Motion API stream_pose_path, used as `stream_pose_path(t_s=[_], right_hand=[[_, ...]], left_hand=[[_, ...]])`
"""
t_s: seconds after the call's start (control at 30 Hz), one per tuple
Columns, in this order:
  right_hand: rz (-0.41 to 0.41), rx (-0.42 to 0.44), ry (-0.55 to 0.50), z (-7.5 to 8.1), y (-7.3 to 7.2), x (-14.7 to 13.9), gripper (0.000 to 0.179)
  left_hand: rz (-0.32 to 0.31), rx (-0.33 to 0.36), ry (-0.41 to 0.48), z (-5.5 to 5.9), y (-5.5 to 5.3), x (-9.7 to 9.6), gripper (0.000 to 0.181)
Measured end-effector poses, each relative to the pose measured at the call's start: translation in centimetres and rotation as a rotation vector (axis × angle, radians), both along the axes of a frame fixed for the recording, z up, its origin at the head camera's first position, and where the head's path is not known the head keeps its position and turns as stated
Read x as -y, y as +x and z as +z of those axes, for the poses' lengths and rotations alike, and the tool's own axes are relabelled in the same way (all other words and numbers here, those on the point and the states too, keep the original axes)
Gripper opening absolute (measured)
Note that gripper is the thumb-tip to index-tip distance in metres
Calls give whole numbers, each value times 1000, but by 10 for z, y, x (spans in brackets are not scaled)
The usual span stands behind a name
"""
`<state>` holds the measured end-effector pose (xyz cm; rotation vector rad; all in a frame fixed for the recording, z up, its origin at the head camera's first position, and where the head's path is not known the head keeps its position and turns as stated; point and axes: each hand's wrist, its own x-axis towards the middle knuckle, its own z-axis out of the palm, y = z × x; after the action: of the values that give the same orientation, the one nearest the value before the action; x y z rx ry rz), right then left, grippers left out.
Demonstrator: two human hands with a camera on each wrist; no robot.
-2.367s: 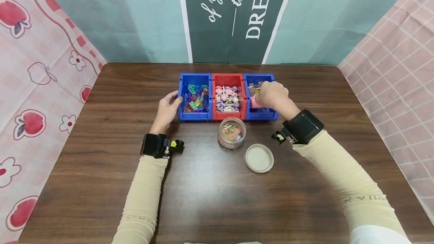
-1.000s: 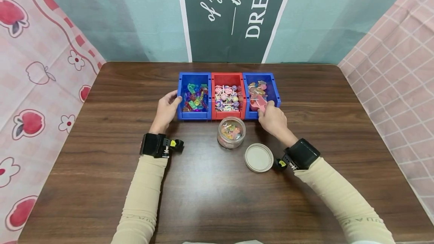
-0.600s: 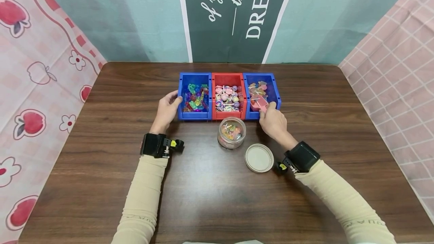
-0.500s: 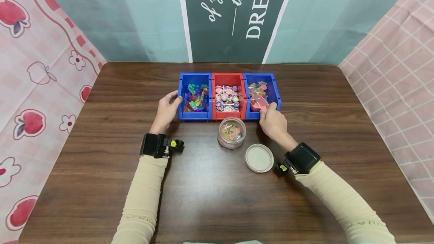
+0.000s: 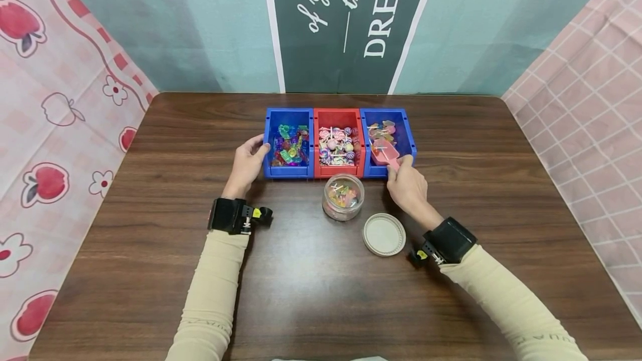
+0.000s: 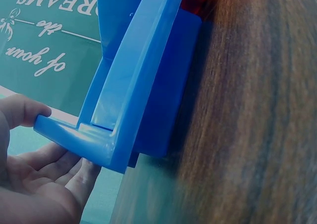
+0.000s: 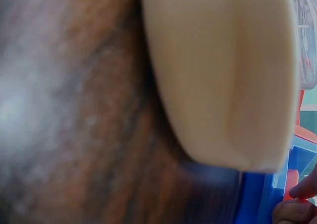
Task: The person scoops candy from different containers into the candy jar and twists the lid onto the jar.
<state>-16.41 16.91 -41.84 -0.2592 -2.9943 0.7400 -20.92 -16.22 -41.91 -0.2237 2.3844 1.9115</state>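
Note:
My right hand pinches the handle of a small pink scoop at the front edge of the right blue bin. The scoop's bowl lies inside that bin and carries some small candy-like pieces; more translucent gummy-like pieces lie behind it. My left hand grips the outer rim of the left blue bin, thumb on one side and fingers on the other in the left wrist view. In the right wrist view, only fingertips show beside the scoop.
Between the blue bins stands a red bin of mini lollipops. In front are an open clear jar part-filled with colourful pieces and a round whitish lid on the wooden table. That lid fills much of the right wrist view.
My right hand has drawn back from over the right bin to its front edge, bringing the scoop into sight; lately the bowl shifted slightly. My left hand has stayed put.

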Motion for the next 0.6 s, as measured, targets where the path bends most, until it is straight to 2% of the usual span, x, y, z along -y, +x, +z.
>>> stream_pose_path(t_s=[0.37,0.6], right_hand=[[-21,-57,-21,2,0,-6,33],[-14,-84,-27,5,6,-10,33]], left_hand=[[4,5,1,1,0,0,45],[0,3,6,2,1,0,44]])
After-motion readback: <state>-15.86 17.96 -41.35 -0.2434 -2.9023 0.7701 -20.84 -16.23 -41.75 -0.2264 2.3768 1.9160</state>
